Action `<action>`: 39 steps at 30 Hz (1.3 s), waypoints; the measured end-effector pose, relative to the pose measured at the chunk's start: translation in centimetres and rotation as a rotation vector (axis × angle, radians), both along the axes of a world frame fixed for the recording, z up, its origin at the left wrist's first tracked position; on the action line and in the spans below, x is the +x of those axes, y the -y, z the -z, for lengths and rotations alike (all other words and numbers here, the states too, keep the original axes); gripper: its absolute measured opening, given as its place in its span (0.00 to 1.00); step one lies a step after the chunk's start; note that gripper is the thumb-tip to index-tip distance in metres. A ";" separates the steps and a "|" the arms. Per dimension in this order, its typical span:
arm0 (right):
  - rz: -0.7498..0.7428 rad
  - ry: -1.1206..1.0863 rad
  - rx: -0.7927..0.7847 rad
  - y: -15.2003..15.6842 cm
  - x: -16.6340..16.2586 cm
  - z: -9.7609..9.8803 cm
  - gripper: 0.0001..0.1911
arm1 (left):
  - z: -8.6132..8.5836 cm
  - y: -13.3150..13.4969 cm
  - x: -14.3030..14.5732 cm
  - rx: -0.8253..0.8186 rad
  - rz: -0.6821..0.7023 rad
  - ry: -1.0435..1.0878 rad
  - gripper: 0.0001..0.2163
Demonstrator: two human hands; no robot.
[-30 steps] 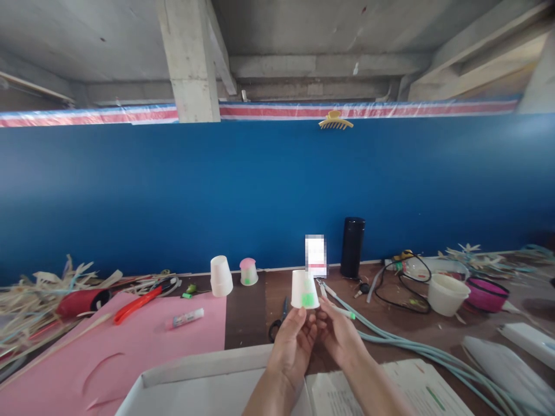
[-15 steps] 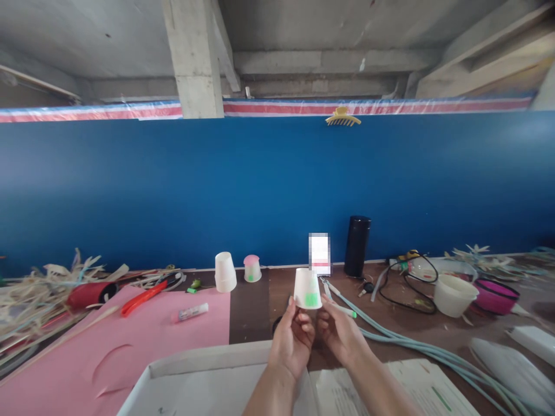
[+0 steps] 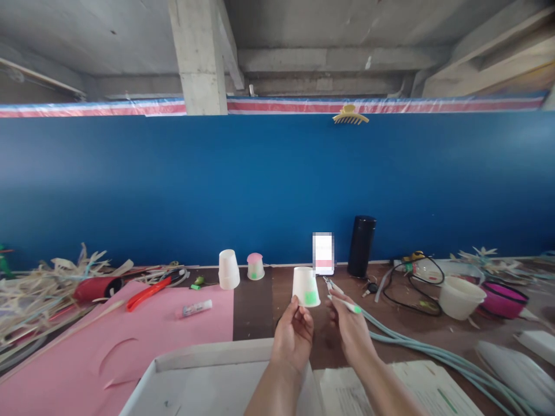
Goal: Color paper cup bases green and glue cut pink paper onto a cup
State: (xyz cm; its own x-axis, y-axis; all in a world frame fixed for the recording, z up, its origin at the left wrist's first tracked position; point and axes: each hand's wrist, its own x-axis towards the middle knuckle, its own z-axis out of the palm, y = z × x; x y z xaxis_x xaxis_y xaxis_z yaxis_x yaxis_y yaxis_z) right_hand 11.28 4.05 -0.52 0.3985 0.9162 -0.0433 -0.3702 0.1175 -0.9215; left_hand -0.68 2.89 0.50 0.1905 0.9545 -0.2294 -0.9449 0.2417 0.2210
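My left hand grips the rim of a white paper cup, held upside down with its wide rim at the bottom. A bright green square patch is coloured on the cup's side near the rim. In my right hand, apart from the cup, is a white marker with a green end pointing right. Beyond the hands stand upside-down stacked paper cups and a smaller-looking cup with a pink top and a green patch. A small green cap lies left of the stack.
A white tray and printed papers lie nearest me. Pink paper bears a glue stick and red-handled tool. Rightward are pale-blue tubes, a black flask and a white bowl. A blue partition stands behind.
My right hand has drawn away from the cup to the right with the marker. The left hand still holds the cup. The view has shifted slightly.
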 end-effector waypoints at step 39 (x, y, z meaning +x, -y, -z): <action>0.338 1.017 0.548 3.2 -0.9 -3.4 0.10 | 0.6 0.4 1.1 0.070 -0.072 -0.172 0.05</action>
